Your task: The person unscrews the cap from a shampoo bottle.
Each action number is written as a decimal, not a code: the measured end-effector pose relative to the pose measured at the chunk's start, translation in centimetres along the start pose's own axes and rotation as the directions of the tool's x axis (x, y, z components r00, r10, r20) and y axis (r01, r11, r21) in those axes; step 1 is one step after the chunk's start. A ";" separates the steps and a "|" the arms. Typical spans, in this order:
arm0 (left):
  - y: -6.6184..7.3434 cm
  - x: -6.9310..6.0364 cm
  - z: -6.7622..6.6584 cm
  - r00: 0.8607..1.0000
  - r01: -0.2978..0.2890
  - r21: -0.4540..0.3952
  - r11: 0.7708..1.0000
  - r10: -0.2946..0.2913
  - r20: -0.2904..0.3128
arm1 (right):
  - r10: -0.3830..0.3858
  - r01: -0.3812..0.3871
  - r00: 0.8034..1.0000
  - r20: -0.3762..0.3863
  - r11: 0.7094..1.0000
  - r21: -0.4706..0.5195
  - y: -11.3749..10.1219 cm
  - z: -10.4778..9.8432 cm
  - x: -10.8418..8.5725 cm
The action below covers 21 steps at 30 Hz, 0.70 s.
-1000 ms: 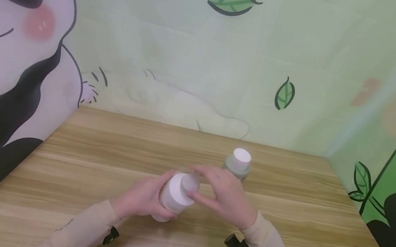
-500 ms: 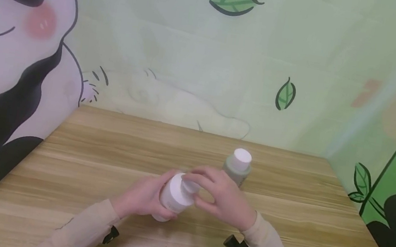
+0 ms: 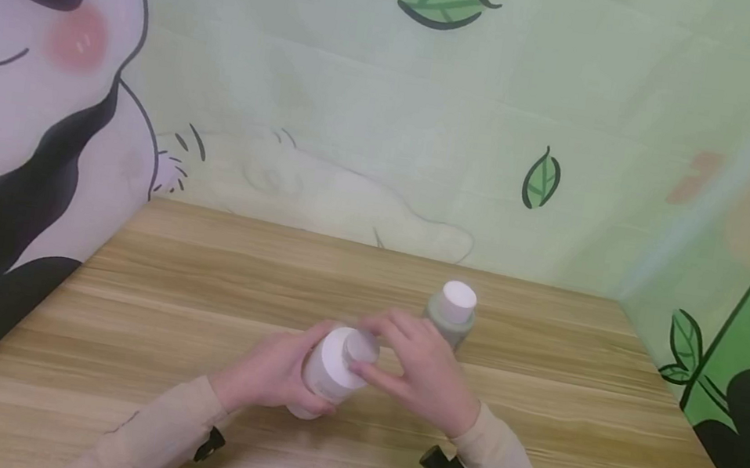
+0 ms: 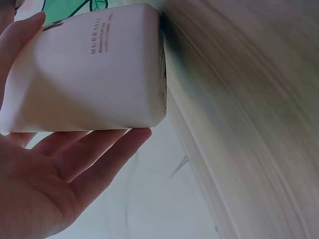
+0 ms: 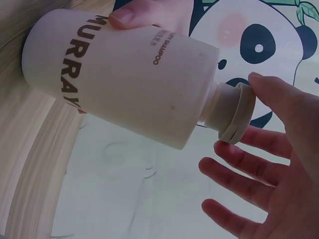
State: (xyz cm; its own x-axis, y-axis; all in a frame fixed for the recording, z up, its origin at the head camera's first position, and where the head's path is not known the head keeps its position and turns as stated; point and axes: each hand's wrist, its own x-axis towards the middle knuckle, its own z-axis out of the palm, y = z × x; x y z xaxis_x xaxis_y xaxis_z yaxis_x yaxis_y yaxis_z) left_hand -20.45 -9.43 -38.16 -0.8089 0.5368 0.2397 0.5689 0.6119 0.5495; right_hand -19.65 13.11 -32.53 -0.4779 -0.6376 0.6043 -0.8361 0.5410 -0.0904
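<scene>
My left hand (image 3: 272,369) grips a white shampoo bottle (image 3: 326,374), which tilts with its top to the right. Large "MURRAY" lettering and the word "shampoo" show on the bottle (image 5: 119,74) in the right wrist view. In the left wrist view the bottle's base (image 4: 163,69) is near the wood, and whether it touches is unclear. My right hand (image 3: 424,371) has thumb and index finger at opposite sides of the flip-top cap (image 5: 238,113), pinching its rim. The other fingers are spread apart. The cap's disc top looks seated on its collar.
Behind my right hand stands a grey-green bottle (image 3: 451,319) with a white cap, its lower part hidden. The wooden table (image 3: 200,266) meets a printed panda-and-leaf backdrop (image 3: 335,102) at its far edge. A black wrist strap piece (image 3: 446,467) hangs below the right sleeve.
My right fingers have shifted around the cap, closing over it half a second ago and now spreading back to show its top. The bottle and left hand have hardly moved.
</scene>
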 end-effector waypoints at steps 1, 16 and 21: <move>0.0 0.0 0.0 1.000 -0.001 0.001 1.000 0.001 -0.001 | -0.007 0.007 1.000 0.003 1.000 0.002 0.0 0.0 0.0; -0.1 0.1 0.1 1.000 0.005 -0.010 1.000 -0.005 0.001 | -0.167 0.167 0.986 0.012 0.985 0.036 1.0 -0.6 -0.1; -0.1 0.0 0.3 1.000 0.004 0.008 1.000 -0.004 -0.010 | -0.057 0.058 0.998 -0.009 0.998 0.038 0.9 -0.5 -0.1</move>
State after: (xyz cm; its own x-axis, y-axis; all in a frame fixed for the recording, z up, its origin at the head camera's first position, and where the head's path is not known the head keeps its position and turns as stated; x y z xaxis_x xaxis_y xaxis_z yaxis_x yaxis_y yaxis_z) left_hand -20.49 -9.33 -38.43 -0.8127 0.5284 0.2458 0.5668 0.6188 0.5438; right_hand -20.20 13.97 -32.27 -0.4267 -0.6625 0.6156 -0.8719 0.4822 -0.0855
